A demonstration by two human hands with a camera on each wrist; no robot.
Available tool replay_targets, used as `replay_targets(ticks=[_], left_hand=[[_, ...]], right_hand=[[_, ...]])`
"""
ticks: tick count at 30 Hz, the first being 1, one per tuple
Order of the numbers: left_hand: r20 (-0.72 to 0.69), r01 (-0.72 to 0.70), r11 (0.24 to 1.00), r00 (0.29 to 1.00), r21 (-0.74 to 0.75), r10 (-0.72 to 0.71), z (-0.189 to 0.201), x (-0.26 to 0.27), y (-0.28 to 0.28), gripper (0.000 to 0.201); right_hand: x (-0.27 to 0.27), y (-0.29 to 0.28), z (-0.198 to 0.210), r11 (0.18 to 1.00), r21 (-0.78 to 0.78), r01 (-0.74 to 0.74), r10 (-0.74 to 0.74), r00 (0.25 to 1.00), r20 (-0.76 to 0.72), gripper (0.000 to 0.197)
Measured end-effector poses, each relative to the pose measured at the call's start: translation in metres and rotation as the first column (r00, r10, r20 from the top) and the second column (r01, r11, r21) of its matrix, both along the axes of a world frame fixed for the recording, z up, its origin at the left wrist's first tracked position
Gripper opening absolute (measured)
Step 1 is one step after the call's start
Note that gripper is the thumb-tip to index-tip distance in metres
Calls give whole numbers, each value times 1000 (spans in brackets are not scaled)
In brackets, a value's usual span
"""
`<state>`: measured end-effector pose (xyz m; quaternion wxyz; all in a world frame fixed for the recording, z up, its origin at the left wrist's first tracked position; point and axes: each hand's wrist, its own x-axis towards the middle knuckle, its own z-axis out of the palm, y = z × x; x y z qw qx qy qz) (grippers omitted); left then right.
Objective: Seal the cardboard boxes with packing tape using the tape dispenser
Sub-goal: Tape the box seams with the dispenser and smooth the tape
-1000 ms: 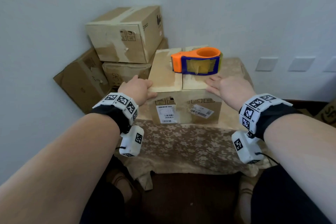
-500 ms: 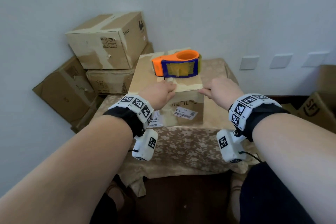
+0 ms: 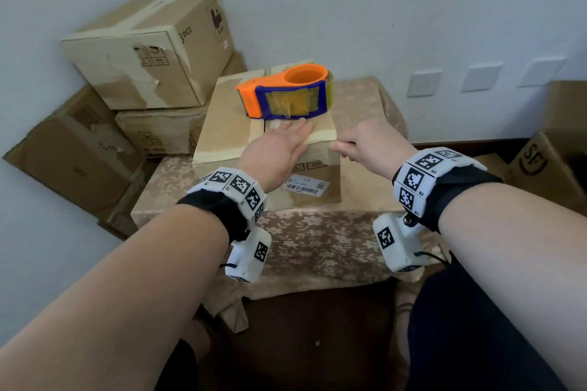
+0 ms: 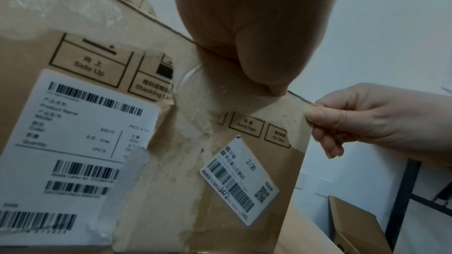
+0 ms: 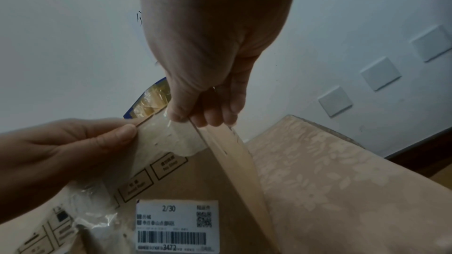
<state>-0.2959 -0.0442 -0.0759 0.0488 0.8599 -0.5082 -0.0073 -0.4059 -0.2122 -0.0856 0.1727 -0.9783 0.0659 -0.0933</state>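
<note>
The head view is evenly lit by soft daylight, with mild shadows and wide-angle bending at the edges. Both wrist views are dimmer and grainy, the close hands dark and soft-focused, the pale wall brighter behind.

My tape dispenser (image 3: 282, 92) is orange and blue; the box (image 3: 228, 130) is brown, its labels (image 4: 73, 142) white; the tablecloth (image 3: 317, 241) is beige, floral-patterned.
</note>
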Motion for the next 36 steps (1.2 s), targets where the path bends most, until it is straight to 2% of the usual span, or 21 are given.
replay_targets(ticks=[8, 11, 13, 16, 20, 24, 31, 33, 36], left_hand=[[-1, -18, 1000, 1000, -5, 18, -2, 1, 0, 49], [2, -23, 1000, 1000, -8, 23, -1, -1, 1, 49], [3, -27, 1000, 1000, -2, 27, -1, -2, 2, 49], [-3, -23, 1000, 1000, 0, 23, 0, -1, 2, 49], [-5, -19, 1000, 1000, -21, 19, -1, 0, 2, 48], [-5, -17, 1000, 1000, -17, 17, 0, 0, 3, 49], [-25, -8, 1000, 1000, 26, 9, 5, -2, 2, 49], [-22, -6, 998, 1000, 58, 7, 8, -3, 2, 50], [-32, -2, 995, 999, 100, 5, 13, -4, 2, 51]], right_hand=[[1, 1, -9, 998, 68, 13, -12, 1000, -11, 39], [-1, 5, -16, 1000, -7, 12, -13, 987, -158, 36], [-2, 10, -30, 999, 3, 38, -36, 960, -276, 33], [-1, 14, -41, 994, 66, 85, -59, 942, -329, 31], [6, 10, -33, 995, 67, 75, -43, 918, -394, 31], [10, 5, -25, 996, 54, 72, -48, 932, -359, 31], [7, 1, 3, 996, 67, 54, -40, 979, -199, 36], [8, 1, 13, 999, 33, 33, -27, 983, -180, 37], [9, 3, 29, 993, -119, -16, -4, 986, -166, 41]])
